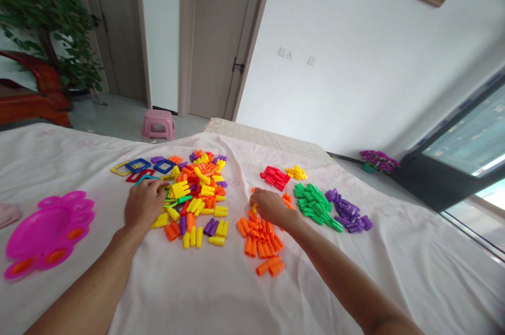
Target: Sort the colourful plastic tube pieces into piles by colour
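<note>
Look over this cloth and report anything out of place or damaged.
Nothing looks spilled or broken. One oddity: a bit of yellow shows at the right hand, by the orange heap, where the pieces otherwise look orange. The mixed pile jumbles several colours, while the green heap and purple heap each keep to one.

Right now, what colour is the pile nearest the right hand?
The pile of plastic pieces is orange, clearest in the head view.
</note>
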Tool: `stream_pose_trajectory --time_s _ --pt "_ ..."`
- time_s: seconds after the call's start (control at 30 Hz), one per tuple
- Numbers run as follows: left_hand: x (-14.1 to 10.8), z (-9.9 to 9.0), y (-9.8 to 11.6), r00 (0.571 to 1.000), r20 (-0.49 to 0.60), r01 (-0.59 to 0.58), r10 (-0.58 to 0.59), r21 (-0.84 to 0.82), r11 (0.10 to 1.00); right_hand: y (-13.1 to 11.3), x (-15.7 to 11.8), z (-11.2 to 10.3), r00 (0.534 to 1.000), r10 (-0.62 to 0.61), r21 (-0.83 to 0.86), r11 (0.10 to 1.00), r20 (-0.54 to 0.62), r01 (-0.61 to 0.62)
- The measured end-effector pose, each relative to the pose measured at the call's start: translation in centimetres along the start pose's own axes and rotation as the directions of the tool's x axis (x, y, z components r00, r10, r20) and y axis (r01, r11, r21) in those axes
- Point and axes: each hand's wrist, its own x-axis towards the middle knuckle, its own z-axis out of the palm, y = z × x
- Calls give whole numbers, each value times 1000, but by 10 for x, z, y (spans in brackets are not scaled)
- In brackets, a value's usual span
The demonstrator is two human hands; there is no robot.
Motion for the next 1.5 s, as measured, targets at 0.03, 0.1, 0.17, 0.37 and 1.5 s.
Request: stream_pose_trajectory --time_s 0.03,0.1,0.17,0.37,1.5 --pt "0 1 -1 1000 2 -2 2 -1 1000 -1 1 1 1000 -14 -17 1000 13 14" --pt "0 2 -2 1000 3 -4 4 -3 1000 -2 3 2 999 -44 -55 997 32 45" --pt "1 3 -3 1000 1 -7 7 2 1000 -1 5 3 996 -82 -86 993 47 86" --pt "2 1 -3 1000 16 -27 27 23 999 14 14 6 990 -133 39 990 -43 134" --pt "6 13 -17 999 12 -54 53 67 996 255 32 25 633 731 390 677 -257 -624"
